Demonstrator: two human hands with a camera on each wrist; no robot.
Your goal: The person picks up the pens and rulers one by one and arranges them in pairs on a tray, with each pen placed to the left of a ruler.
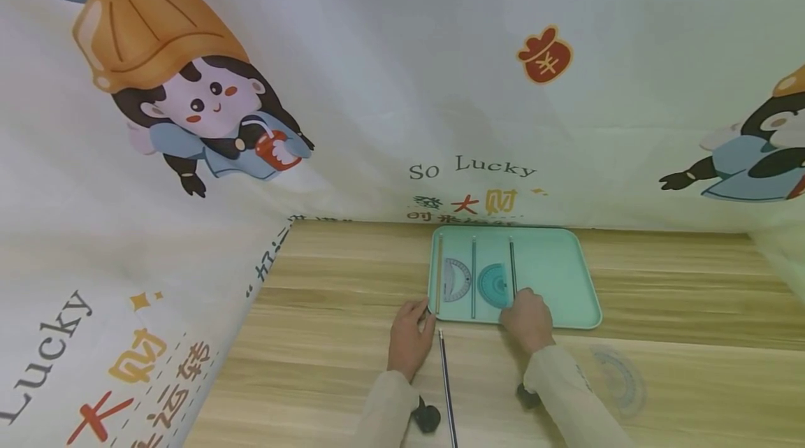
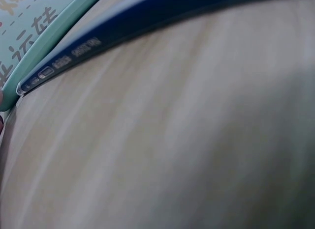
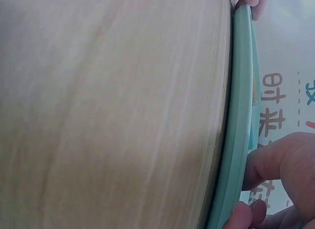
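A mint-green tray (image 1: 569,280) lies against the back of the table. My left hand (image 1: 410,340) holds its front left corner between thumb and fingers. At the front rim, my right hand (image 1: 530,319) has curled fingers around the lower end of a dark pencil (image 1: 512,259) lying in the tray; that end is hidden. Left of it in the tray are a teal protractor (image 1: 493,286), a blue-green pencil (image 1: 474,273), a clear protractor (image 1: 458,280) and a yellow pencil (image 1: 439,273). In the right wrist view, right fingers (image 3: 268,165) reach over the tray wall.
A dark blue pencil (image 1: 447,385) lies on the wooden table (image 1: 327,336) between my forearms, its tip end near the tray. Right of my right sleeve is another clear protractor (image 1: 622,379). A printed cloth (image 1: 365,84) hangs behind the table and on both sides.
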